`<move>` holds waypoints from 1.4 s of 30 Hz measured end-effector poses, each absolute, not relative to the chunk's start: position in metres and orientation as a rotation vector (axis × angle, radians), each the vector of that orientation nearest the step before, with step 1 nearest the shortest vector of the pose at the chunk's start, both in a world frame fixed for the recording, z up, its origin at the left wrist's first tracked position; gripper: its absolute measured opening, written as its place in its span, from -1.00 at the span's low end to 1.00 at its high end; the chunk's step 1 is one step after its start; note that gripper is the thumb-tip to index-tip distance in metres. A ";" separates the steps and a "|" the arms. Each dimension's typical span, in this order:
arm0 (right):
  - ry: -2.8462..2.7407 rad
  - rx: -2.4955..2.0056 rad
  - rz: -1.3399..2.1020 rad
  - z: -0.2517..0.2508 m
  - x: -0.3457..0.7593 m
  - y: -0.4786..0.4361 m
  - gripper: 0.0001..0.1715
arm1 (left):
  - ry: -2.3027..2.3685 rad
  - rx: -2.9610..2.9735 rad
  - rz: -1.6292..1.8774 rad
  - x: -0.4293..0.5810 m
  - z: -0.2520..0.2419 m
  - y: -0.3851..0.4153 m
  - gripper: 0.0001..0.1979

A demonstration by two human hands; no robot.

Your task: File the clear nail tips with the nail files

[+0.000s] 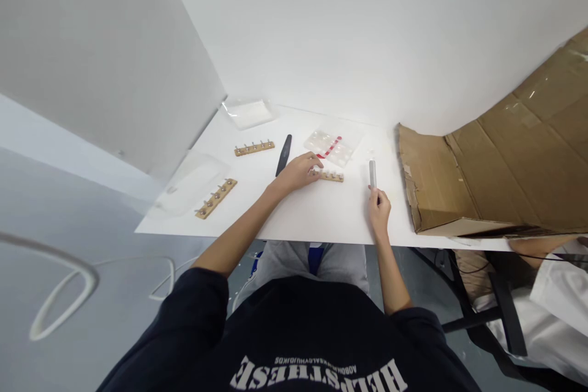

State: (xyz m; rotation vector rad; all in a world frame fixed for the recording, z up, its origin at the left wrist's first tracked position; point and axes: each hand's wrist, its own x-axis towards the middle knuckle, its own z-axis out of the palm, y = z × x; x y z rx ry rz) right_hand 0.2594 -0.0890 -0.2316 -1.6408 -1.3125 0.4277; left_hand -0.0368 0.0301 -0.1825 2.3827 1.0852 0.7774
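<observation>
My left hand (301, 173) is closed over the left end of a small wooden strip (337, 177) lying on the white table. A row of small pale or metal fittings stands along the strip, partly hidden by my fingers. In my right hand (379, 208) is a slim silver-grey tube (372, 174) with a clear tip, held upright to the right of the strip. Two similar wooden strips with metal pegs lie to the left: one farther back (254, 148), the other near the left edge (215, 198). Just beyond my left wrist rests a dark, flat elongated tool (284, 155).
Behind the strip lies a clear plastic blister pack (331, 144) with a red band. A clear plastic tray (252, 114) sits at the back left, another (195, 180) at the left. An open cardboard box (441, 177) stands on the right. Another person's arm (537, 246) shows at far right.
</observation>
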 end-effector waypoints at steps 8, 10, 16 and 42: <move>-1.367 -1.725 0.331 -0.227 0.256 -0.089 -0.63 | 1.123 2.388 0.754 -0.036 -0.180 0.031 -0.81; -1.392 -1.753 0.292 -0.225 0.252 -0.088 -0.61 | 1.129 2.394 0.747 -0.036 -0.179 0.031 -0.81; -1.529 -1.782 0.196 -0.207 0.225 -0.078 -0.38 | 1.140 2.414 0.723 -0.039 -0.174 0.029 -0.74; -1.939 -1.719 0.450 -0.188 0.155 -0.003 -0.78 | 1.181 2.471 0.592 -0.034 -0.170 0.037 -0.79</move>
